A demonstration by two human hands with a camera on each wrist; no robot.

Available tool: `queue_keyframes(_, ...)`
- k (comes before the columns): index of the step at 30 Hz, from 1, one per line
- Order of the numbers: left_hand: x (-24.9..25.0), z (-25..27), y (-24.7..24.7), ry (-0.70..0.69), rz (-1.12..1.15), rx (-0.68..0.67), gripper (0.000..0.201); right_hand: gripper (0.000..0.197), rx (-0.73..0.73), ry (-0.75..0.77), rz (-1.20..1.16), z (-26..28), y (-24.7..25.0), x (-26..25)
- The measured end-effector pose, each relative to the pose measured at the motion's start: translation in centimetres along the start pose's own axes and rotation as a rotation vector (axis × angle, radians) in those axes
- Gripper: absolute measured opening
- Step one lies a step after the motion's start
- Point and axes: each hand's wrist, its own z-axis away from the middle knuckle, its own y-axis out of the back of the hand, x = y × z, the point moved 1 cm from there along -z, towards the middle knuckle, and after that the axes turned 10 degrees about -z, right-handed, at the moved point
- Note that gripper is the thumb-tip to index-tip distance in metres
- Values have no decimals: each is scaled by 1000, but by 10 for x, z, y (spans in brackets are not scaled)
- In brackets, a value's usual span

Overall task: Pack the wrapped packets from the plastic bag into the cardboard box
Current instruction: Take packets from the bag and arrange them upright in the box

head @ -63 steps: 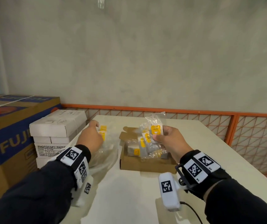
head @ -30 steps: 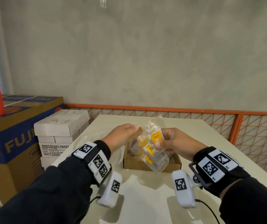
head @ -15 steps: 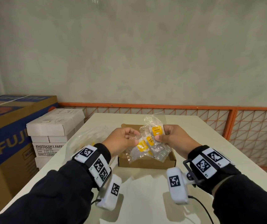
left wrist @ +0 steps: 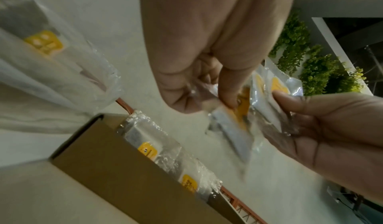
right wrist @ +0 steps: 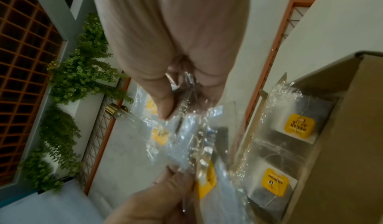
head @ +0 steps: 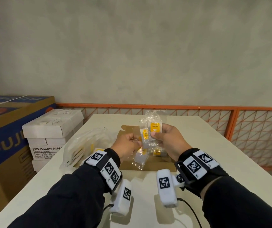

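Above the open cardboard box [head: 148, 164] my right hand [head: 156, 134] pinches a bunch of clear wrapped packets [head: 155, 127] with yellow labels. My left hand [head: 136, 142] pinches one packet [head: 144, 137] of that bunch at its left edge. The left wrist view shows the left hand [left wrist: 217, 96] gripping that packet's [left wrist: 234, 124] wrapper. From the right wrist, the right hand [right wrist: 178, 99] is seen holding the crinkled packets [right wrist: 196, 137]. More packets [right wrist: 298, 126] lie inside the box [right wrist: 342, 129]. The plastic bag [head: 85, 145] lies on the table left of the box.
The white table [head: 214, 162] has bare room right of the box and in front of it. Stacked white photocopy paper boxes [head: 49, 129] and a large brown and blue carton [head: 5, 129] stand off the table's left edge. An orange railing [head: 197, 106] runs behind.
My left hand left the plastic bag, crossed over to the bunch in my right hand and took hold of one packet. Both hands now sit slightly higher over the box.
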Motion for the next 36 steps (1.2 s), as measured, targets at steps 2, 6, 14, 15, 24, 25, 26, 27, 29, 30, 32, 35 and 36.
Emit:
queue_keyframes(2,-6,-7,2,-11,35,115,8,17,45,5,-23,-3,4,4)
queue_keyframes(6,-13,-14,6,3,108,284,21,13,112,2,-54,-11,17,14)
queue_keyframes(14,-29,-27,-1,8,-41,307,28,27,86,-152,-28,-27,26,44)
queue_keyframes(15,-32,-29,-3,17,-58,291,30,28,67,-187,-21,-28,26,48)
queue_keyframes(24,-40,-35,-13,70,-114,54,24,29,-74,-320,315,-35,32,66)
queue_keyframes(25,-40,-36,-13,76,-132,19,23,28,-93,-340,386,-36,34,67)
queue_keyframes(26,-41,-36,-14,85,-159,-7,23,26,-104,-354,450,-36,34,67)
queue_keyframes(27,-41,-35,-14,93,-188,-26,22,22,-108,-356,514,-36,35,66)
queue_keyframes(29,-43,-36,-15,109,-238,-42,21,17,-116,-331,627,-35,35,66)
queue_keyframes(30,-44,-35,-15,114,-267,-54,21,16,-126,-322,672,-34,34,65)
queue_keyframes(32,-42,-34,-17,104,-371,-68,26,15,-143,-300,746,-31,32,64)
queue_keyframes(35,-39,-30,-18,92,-438,-61,34,27,-161,-283,794,-26,33,63)
queue_keyframes(36,-38,-28,-18,89,-440,-53,35,31,-168,-278,808,-23,33,61)
